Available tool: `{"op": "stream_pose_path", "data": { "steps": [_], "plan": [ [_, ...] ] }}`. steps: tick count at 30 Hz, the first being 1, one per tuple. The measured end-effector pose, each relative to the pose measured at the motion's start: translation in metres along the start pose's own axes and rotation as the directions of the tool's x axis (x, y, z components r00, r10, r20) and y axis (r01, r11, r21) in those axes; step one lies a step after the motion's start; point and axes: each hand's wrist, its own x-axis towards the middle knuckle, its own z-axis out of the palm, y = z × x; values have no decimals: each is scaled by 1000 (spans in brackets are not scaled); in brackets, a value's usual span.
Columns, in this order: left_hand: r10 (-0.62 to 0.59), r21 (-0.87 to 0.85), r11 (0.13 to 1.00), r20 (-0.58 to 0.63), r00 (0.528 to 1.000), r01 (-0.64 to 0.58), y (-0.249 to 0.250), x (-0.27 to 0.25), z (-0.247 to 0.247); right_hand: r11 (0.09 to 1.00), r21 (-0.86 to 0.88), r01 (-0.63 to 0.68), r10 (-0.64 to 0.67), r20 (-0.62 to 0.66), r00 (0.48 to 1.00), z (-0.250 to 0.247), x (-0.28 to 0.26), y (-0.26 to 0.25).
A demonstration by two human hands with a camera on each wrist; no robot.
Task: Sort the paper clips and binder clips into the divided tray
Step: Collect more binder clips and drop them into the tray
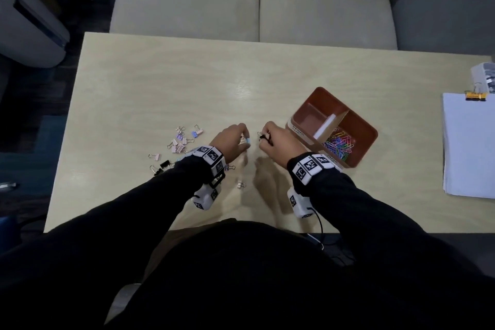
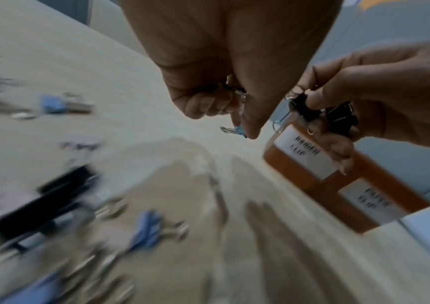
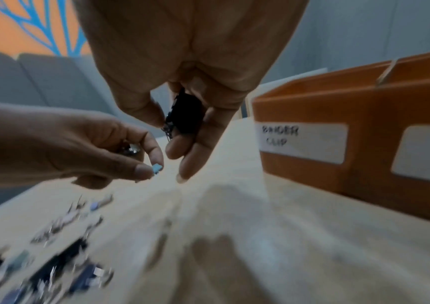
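My left hand [image 1: 235, 138] hovers above the table centre and pinches a small light-blue binder clip [image 2: 237, 130] [image 3: 157, 168], with more clips tucked in its curled fingers. My right hand [image 1: 273, 139], just right of it, grips black binder clips [image 2: 306, 108] [image 3: 185, 115]. The brown divided tray [image 1: 367, 130] stands right of both hands; its near compartment holds coloured paper clips [image 1: 338, 143], its far compartment looks bare. Labels on its side [image 3: 302, 142] read binder clip and paper clip. Several loose binder clips [image 1: 182, 140] lie left of my left hand.
One small clip [image 1: 241, 184] lies near my left wrist. A stack of white paper [image 1: 468, 147] with a yellow clip sits at the table's right edge. Sofa cushions [image 1: 254, 0] stand beyond the far edge of the table [image 1: 160, 75].
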Motion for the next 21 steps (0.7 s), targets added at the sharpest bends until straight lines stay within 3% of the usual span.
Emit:
{"op": "stream_pose_path", "data": {
  "steps": [5, 9, 13, 21],
  "plan": [
    [74, -120, 989, -84, 994, -83, 59, 28, -16, 996, 76, -50, 65, -213, 975, -55, -5, 21],
    [120, -136, 982, -99, 988, -133, 106, 56, -19, 977, 148, -152, 196, -360, 912, -84, 4, 49],
    [152, -63, 986, -49, 987, -155, 138, 79, -9, 951, 127, -281, 308, -339, 889, -95, 14, 70],
    [121, 197, 972, 60, 991, -131, 164, 96, 10, 932, -95, -350, 338, -124, 933, -91, 24, 81]
  ]
}}
